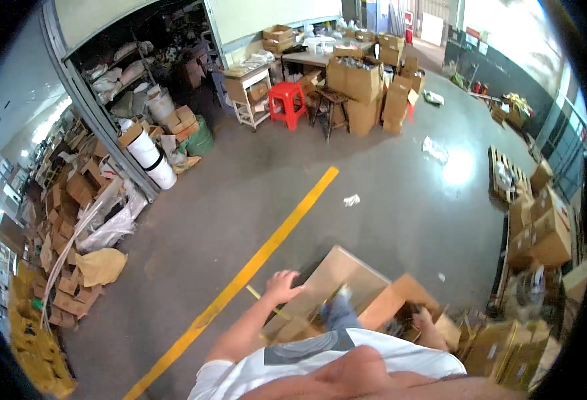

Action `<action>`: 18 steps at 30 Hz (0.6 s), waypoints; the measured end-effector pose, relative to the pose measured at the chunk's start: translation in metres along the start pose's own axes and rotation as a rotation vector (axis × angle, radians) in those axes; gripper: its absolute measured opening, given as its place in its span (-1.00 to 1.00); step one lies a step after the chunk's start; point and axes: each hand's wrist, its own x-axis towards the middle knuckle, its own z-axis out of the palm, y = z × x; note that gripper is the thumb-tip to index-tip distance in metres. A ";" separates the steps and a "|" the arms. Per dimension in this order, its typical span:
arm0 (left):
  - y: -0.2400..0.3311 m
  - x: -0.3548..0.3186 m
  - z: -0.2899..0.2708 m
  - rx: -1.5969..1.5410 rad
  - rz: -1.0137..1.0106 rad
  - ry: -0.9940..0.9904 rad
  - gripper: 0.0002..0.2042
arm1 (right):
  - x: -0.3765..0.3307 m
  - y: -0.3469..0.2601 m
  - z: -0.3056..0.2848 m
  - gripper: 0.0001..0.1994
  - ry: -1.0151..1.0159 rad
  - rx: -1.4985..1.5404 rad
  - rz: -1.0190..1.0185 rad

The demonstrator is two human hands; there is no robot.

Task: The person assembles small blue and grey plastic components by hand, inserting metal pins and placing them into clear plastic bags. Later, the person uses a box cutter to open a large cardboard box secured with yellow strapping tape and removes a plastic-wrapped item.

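My left hand (283, 288) is stretched out with its fingers apart, beside the upper left edge of a large flat-topped cardboard box (337, 273). A thin yellow strip (261, 298) runs below that hand along the box's side. My right hand (423, 320) is lower right, at an open cardboard box (400, 297) with a raised flap. Its fingers are curled by something dark, too small and blurred to name. Between the two boxes shows my leg in blue denim (339, 313). The contents of the open box are mostly hidden.
A yellow floor line (260, 257) crosses to my left. Cardboard heaps (73, 233) fill the far left. Ahead are a red stool (287, 105) and box-laden tables. Stacked cartons (543, 227) and a wooden pallet (500, 163) stand right. White scrap (351, 200) lies on the floor.
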 end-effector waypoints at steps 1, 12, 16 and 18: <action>0.038 0.068 0.012 -0.084 0.082 0.003 -0.47 | 0.046 -0.037 -0.010 -0.62 -0.159 0.527 0.057; -0.026 0.318 0.101 -0.523 -0.419 -0.321 -0.27 | 0.086 -0.346 0.008 -0.64 -0.077 -0.418 -0.283; -0.113 0.303 0.103 -0.426 -0.650 -0.419 -0.43 | 0.155 -0.269 -0.077 -0.66 0.052 -0.447 -0.086; -0.148 0.273 0.069 -0.229 -0.895 -0.443 -0.43 | 0.131 -0.337 -0.089 -0.59 0.116 -0.245 -0.082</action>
